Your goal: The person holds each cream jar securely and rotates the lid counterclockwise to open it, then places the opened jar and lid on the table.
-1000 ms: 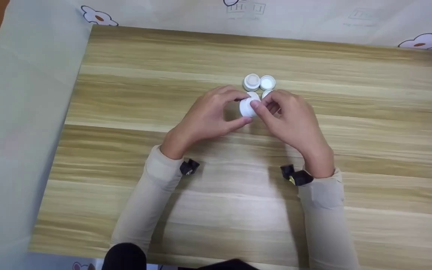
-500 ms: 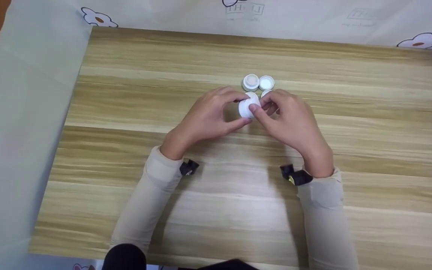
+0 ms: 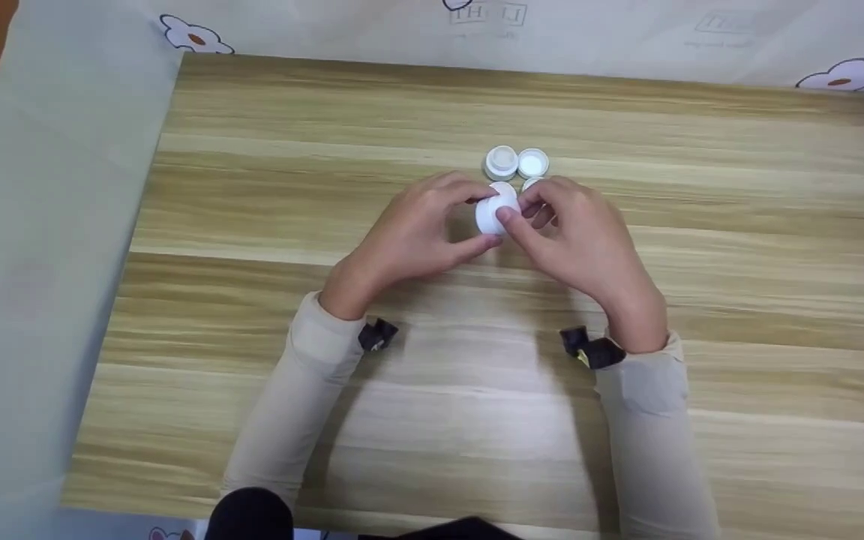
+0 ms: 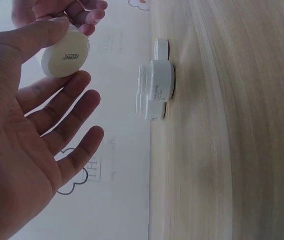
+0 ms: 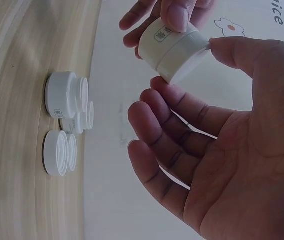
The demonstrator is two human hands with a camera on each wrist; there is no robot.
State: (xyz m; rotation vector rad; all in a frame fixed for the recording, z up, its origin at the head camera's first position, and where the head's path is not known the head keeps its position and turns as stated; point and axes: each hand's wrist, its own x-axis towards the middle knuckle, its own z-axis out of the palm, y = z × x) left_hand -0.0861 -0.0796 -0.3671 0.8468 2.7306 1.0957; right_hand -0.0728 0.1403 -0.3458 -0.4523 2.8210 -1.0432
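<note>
Both hands hold a small white cream jar [image 3: 487,217] above the table, its lid on and tilted. My left hand [image 3: 409,229] grips the body between thumb and fingers; a printed code shows on the jar's base [image 4: 68,56] in the left wrist view. With thumb and index fingertip, my right hand [image 3: 589,232] pinches the jar's lid [image 5: 185,59], its other fingers loosely bent. Behind the hands stand two lidless white jars [image 5: 62,95], one of them [image 3: 502,163] fully in sight from the head. Beside them lie two white lids [image 5: 55,152], inner sides up.
The wood-grain table [image 3: 289,150] reaches well out on both sides. A pale sheet with flower prints [image 3: 612,37] hangs along its far edge. Black wrist cameras [image 3: 593,351] sit at the sleeve cuffs.
Both hands keep their hold on the jar and shift only slightly. The jars and lids on the table stay put.
</note>
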